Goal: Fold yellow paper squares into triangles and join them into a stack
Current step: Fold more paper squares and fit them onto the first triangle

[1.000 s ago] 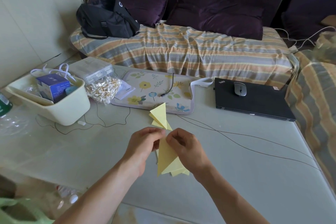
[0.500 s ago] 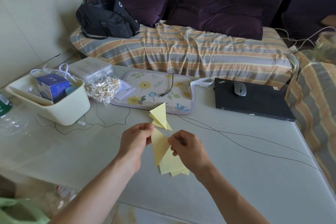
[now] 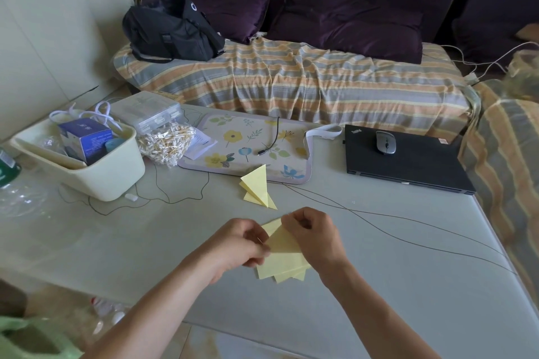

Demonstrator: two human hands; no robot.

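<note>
On the pale worktop (image 3: 379, 285) the left hand (image 3: 236, 245) and right hand (image 3: 313, 237) both pinch one yellow sheet (image 3: 281, 242); finished triangles (image 3: 258, 186) lie just beyond, nearer the right grip.

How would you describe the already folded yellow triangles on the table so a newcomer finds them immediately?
Start at the flowered mat mid-table. At its near edge lie the folded yellow triangles, joined, pointing up at the mat. Unlike the yellow paper in the hands, nobody touches them.

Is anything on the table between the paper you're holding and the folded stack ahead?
Nothing visible: bare table lies between the held paper and the folded stack; the thin cable runs off to the right.
</note>
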